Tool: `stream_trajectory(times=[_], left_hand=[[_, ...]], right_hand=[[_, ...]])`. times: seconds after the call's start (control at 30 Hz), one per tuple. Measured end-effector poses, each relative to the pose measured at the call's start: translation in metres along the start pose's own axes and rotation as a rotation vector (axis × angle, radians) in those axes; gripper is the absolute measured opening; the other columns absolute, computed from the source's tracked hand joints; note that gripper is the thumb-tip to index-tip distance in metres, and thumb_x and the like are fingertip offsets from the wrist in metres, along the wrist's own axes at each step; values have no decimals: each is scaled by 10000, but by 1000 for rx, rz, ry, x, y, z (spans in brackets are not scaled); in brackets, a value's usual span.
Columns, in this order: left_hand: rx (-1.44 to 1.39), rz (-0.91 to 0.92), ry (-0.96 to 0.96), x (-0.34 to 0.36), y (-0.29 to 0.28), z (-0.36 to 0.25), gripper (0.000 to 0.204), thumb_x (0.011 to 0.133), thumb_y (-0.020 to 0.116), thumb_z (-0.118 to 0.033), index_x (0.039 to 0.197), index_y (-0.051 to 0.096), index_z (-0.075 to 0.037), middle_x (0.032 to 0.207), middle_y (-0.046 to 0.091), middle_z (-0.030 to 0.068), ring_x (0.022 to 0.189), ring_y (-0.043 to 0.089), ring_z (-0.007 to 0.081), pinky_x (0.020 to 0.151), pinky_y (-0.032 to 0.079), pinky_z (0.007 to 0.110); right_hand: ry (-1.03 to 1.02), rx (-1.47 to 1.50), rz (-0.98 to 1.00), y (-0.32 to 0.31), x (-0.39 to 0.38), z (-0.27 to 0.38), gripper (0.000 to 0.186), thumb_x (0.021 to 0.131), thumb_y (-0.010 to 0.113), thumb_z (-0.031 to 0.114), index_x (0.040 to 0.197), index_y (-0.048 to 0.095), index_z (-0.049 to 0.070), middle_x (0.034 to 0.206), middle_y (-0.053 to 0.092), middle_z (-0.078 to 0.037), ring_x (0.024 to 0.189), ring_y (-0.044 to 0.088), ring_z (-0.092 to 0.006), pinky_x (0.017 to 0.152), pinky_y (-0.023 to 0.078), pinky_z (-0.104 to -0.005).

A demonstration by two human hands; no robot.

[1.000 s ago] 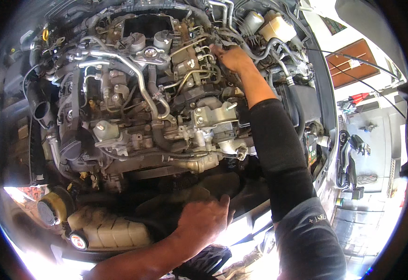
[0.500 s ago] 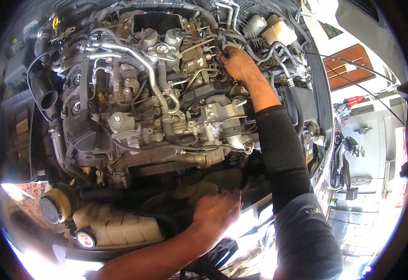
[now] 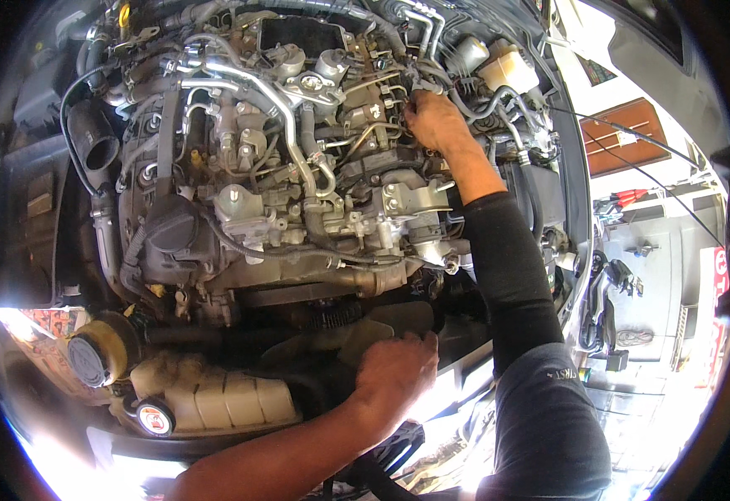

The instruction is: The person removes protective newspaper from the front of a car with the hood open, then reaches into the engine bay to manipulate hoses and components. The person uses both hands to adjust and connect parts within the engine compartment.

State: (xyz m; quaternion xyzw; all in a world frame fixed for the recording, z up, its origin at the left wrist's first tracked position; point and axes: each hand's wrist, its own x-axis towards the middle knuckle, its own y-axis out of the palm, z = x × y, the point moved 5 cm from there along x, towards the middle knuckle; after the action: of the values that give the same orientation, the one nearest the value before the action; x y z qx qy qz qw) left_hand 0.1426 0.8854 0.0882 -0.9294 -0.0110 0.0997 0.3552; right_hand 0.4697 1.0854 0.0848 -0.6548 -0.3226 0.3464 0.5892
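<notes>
Left hand: the left hand (image 3: 394, 371) lies nearest, palm down on the dark front edge of the engine bay (image 3: 382, 321), fingers curled over it; it looks to be bracing the body for the lean inward. It grips nothing but that edge.
Left forearm: bare, coming in from the lower edge and angled up to the right.
Reservoirs: just to the left sit a pale translucent plastic coolant tank (image 3: 215, 397) with a small round black cap and a yellowish tank with a wide black round cap (image 3: 93, 355), neither touched.
Engine: the grey metal engine block (image 3: 298, 192), crowded with silver pipes and black hoses, fills the middle.
Right arm: stretched long over the engine's right side in a black sleeve (image 3: 507, 267).
Right hand: the right hand (image 3: 436, 121) is farthest in, wrist bent, fingers pinched around thin silver metal pipes (image 3: 382, 104) at the engine's rear; whether it holds a tool I cannot tell.
Beyond: a white plastic fluid reservoir (image 3: 507, 71) at the back corner.
</notes>
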Motion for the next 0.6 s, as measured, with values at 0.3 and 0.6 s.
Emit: stream_trajectory(times=[0.3,0.6], left_hand=[[-6,-24,1,-1,1,1,428,1063,544,-375,1272,694,-33,937,752,198,763,766,331,594,623,461],[-42,26,-10,0,2,0,443,1059,536,-357,1313,681,-26,921,759,191,745,770,347,580,619,482]], right_hand=[[-35,-60,-38,-2,-5,7,391,973,649,311,1217,700,10,1246,720,-273,1215,673,-437,1061,530,-515],[-94,-133,-47,-2,-5,16,367,969,608,257,1166,711,-34,1227,721,-294,1169,699,-444,1038,549,-520]])
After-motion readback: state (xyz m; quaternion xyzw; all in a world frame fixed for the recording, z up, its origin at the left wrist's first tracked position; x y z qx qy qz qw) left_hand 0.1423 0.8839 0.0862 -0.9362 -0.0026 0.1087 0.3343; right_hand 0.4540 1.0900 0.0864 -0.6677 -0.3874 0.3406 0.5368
